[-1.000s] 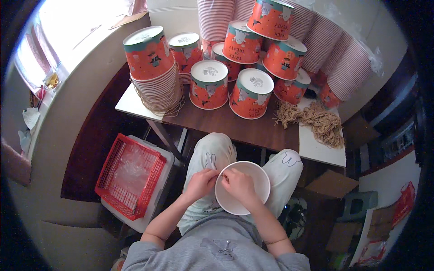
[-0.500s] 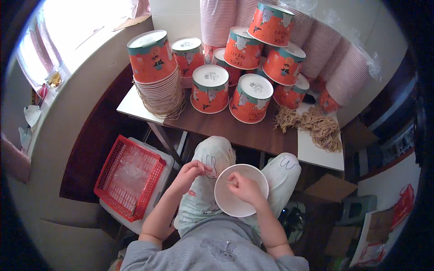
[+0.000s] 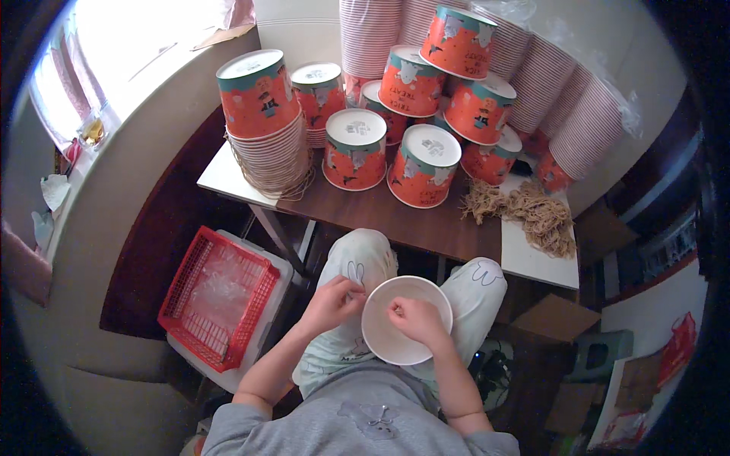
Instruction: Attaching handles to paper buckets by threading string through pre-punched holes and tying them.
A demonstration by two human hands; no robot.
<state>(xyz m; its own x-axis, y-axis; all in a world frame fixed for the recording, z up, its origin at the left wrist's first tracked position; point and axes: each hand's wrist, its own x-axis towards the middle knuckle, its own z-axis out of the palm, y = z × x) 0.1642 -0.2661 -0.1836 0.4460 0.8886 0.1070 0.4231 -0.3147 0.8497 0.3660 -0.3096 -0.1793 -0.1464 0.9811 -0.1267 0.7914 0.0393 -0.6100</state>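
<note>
A paper bucket [image 3: 399, 346] with a white inside rests in my lap between my thighs, its mouth facing up. My right hand [image 3: 418, 321] reaches into it with the fingers curled and pinched; whatever they hold is too small to name. Just left of the bucket's rim, my left hand [image 3: 337, 302] hovers over my left thigh, fingertips drawn together. What it grips, if anything, cannot be made out.
Orange-and-green buckets [image 3: 355, 156] stand upside down on the brown-and-white table [image 3: 426, 228], a tall stack [image 3: 260, 99] hung with string loops at left. Twine bundles [image 3: 538, 216] lie at right; pink-white stacks [image 3: 589, 125] rise behind. A red basket [image 3: 262, 304] holds clear plastic.
My left hand has closed its fingers and shifted slightly right. The right hand's fingers have curled tighter inside the bucket, which stays in place.
</note>
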